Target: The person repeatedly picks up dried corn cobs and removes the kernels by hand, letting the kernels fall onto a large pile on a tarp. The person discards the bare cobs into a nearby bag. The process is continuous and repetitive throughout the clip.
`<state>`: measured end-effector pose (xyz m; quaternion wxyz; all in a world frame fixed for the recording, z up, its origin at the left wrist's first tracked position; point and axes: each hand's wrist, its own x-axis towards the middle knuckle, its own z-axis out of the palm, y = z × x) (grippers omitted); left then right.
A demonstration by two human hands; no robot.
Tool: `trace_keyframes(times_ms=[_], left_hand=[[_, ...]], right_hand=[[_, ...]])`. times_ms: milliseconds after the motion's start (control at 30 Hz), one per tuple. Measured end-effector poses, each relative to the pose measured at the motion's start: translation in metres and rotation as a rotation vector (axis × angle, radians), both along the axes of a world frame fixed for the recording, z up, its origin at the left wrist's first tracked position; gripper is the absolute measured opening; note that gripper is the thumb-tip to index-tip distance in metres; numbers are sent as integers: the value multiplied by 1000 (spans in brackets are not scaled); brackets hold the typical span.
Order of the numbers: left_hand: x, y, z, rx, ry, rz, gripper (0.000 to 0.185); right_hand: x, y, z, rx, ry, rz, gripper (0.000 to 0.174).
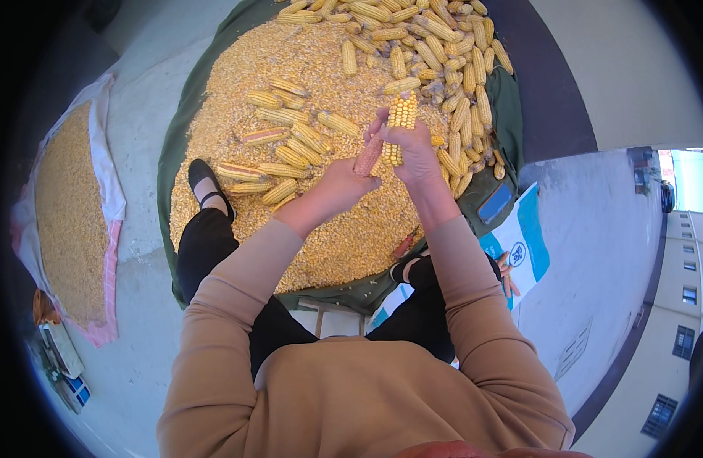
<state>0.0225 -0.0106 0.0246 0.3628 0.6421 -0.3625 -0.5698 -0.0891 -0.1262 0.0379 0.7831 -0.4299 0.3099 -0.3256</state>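
My left hand (343,184) grips a pinkish bare corncob (368,157), stripped of kernels on the side I can see. Close against it, my right hand (415,150) holds a yellow ear of corn (403,111) pointing away from me, with kernels in rows along its face. Both hands are over a broad heap of loose corn kernels (328,252). To the left of my hands lie several ears (308,137) on the heap, some with bare pink strips (265,135) along them.
Whole ears (460,63) are piled at the far right of the green cloth (180,109). A red-handled tool (406,245) lies near my right foot, a phone (494,203) farther right. Bare cobs (509,277) rest on a printed sack (529,240). More grain (71,217) covers a sheet at left.
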Motion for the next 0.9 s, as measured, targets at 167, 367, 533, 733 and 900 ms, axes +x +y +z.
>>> trace_keyframes(times_ms=[167,367,533,733,900], left_hand=[[-1,9,-3,121,553,1,25],[-3,13,0,224,875,-5,29],[-1,10,1,183,1196,-6,31],[0,-3,12,51,576,122,23],[12,-4,6,-158,-204,43,25]], right_hand=[[-6,2,3,41,-16,72,38],[-8,3,-5,212,-86,51,40],[-3,6,-5,454,-298,-9,40],[-3,-8,-4,387,-325,-41,40],[-4,-11,13,335,-282,-26,42]])
